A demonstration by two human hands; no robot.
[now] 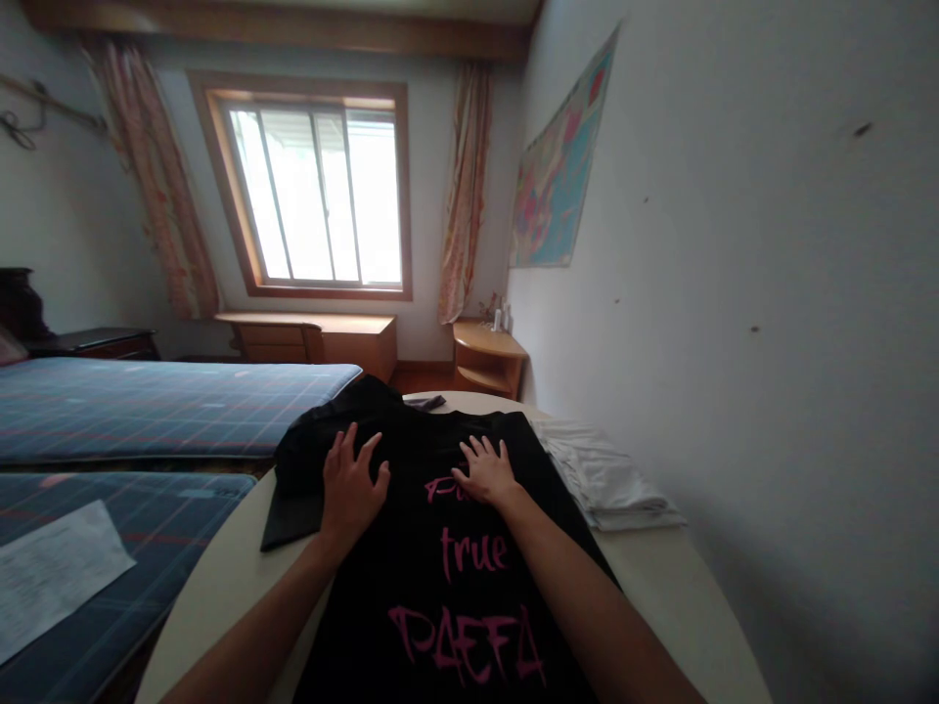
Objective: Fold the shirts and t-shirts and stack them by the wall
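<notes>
A black T-shirt [440, 596] with pink lettering lies spread on a round pale table [675, 596] in front of me. My left hand [352, 489] rests flat on the shirt's upper left part, fingers spread. My right hand [485, 471] lies flat on the shirt near the top of the pink print, fingers apart. Neither hand holds anything. The shirt's left sleeve [293, 508] hangs toward the table's left edge.
A stack of folded white cloth [608, 479] sits on the table to the right, against the wall. Two beds with blue plaid covers [147, 406] stand to the left; a paper sheet [51, 572] lies on the near one. A window and wooden desk are beyond.
</notes>
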